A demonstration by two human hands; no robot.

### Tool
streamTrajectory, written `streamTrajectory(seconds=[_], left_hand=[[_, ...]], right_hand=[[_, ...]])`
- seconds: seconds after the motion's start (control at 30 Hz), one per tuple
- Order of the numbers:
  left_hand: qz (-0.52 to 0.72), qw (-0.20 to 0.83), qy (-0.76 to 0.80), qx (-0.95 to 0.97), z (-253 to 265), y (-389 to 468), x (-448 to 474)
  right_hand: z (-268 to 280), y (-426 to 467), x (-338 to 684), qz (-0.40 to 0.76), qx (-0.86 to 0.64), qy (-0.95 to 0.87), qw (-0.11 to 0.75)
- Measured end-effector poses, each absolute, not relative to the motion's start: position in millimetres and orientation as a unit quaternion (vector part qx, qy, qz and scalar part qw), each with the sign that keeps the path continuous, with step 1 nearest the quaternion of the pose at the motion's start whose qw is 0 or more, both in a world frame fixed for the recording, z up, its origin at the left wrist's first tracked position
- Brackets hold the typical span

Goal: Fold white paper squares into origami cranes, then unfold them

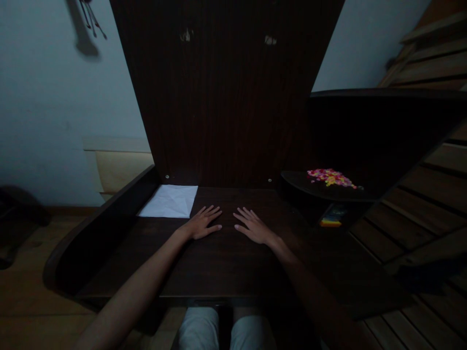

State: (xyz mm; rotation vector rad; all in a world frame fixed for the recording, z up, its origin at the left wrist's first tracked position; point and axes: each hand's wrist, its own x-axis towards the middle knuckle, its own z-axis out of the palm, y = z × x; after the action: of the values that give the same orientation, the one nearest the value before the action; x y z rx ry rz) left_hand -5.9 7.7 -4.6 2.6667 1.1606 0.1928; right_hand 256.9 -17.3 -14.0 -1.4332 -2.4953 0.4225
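Note:
My left hand point(203, 223) lies flat on the dark wooden desk point(226, 272), palm down with its fingers spread. Just beyond its wrist, to the left, is a stack or sheet of white paper point(170, 201) with faint crease lines, apart from the fingers. My right hand point(253, 226) also rests palm down on the desktop, fingers spread and pointing towards the left hand. A small gap of bare wood separates the two hands. Neither holds anything.
On a low corner shelf point(299, 178) at the right lies a heap of small pink, red and yellow pieces point(332, 178). Beneath it sits a yellow-orange item point(330, 222). A raised side panel point(102, 223) edges the desk's left; a tall dark back panel point(226, 97) rises behind.

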Motion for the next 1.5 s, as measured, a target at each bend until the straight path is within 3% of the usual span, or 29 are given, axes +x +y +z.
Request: streamTrajectory(seconds=[1.5], left_hand=[[0.074, 0.104, 0.389, 0.912, -8.3, 8.4, -6.6]], right_hand=[[-13.2, -17.5, 257.9, 0.153, -0.491, -0.848, 0.127]])
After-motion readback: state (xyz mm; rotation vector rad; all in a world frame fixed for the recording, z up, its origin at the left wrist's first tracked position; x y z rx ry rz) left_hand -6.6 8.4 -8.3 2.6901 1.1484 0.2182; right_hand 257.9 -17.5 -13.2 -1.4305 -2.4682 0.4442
